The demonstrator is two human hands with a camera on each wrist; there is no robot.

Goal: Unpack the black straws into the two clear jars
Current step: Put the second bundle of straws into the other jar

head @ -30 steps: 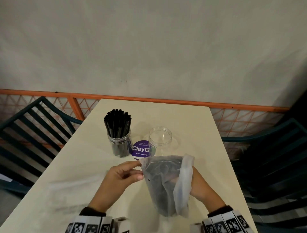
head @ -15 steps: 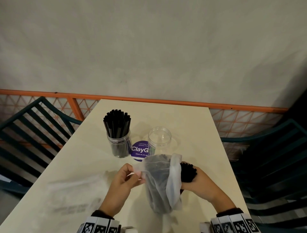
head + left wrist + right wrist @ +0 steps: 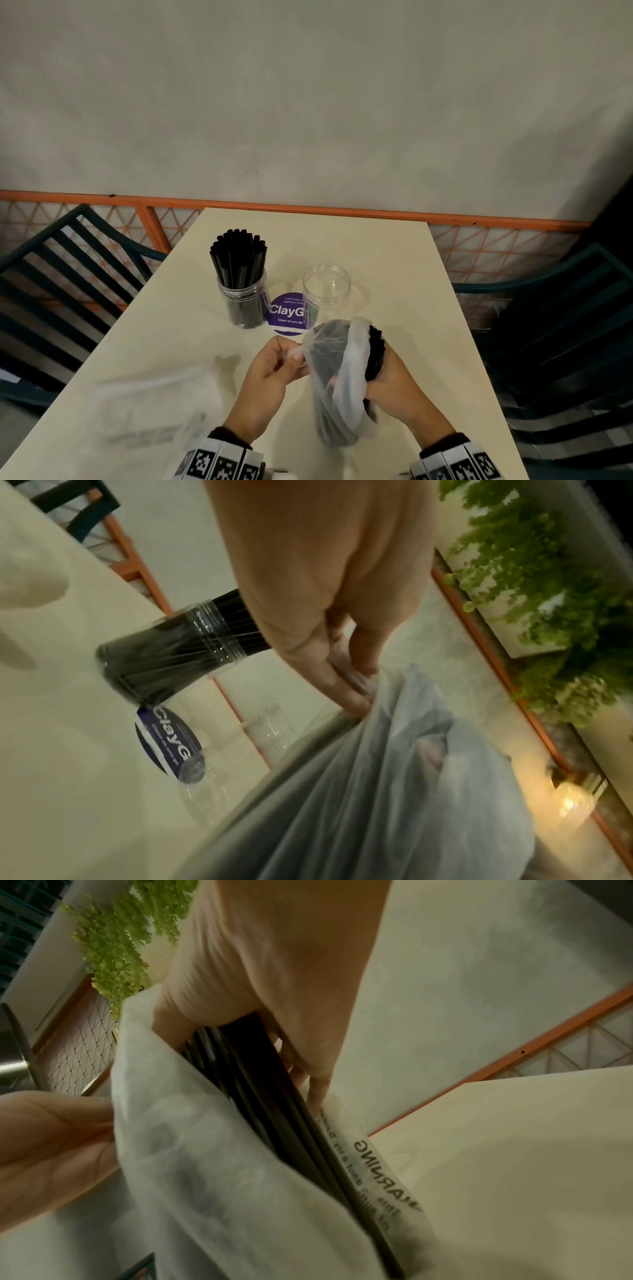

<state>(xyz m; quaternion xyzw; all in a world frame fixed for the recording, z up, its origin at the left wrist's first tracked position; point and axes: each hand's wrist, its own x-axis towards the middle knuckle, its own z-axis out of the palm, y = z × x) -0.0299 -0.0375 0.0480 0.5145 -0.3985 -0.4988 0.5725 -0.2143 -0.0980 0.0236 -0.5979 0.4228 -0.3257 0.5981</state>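
A translucent plastic bag point(image 3: 334, 380) stands on the cream table point(image 3: 394, 260) between my hands. My left hand point(image 3: 274, 370) pinches the bag's left edge point(image 3: 369, 693) near its mouth. My right hand point(image 3: 394, 380) grips a bundle of black straws point(image 3: 375, 349) whose tops stick out of the bag on the right point(image 3: 260, 1069). Behind stand two clear jars: the left jar point(image 3: 244, 301) is packed with black straws, the right jar point(image 3: 327, 291) holds nothing.
A purple round sticker point(image 3: 287, 313) lies between the jars. A flattened clear bag point(image 3: 150, 414) lies at the table's near left. Dark green chairs point(image 3: 65, 274) flank the table, and an orange rail point(image 3: 308, 207) runs behind its far edge.
My right hand has drawn the straw bundle up, so its tops now show outside the bag. The bag has slipped lower and crumpled; my left hand keeps pinching its edge.
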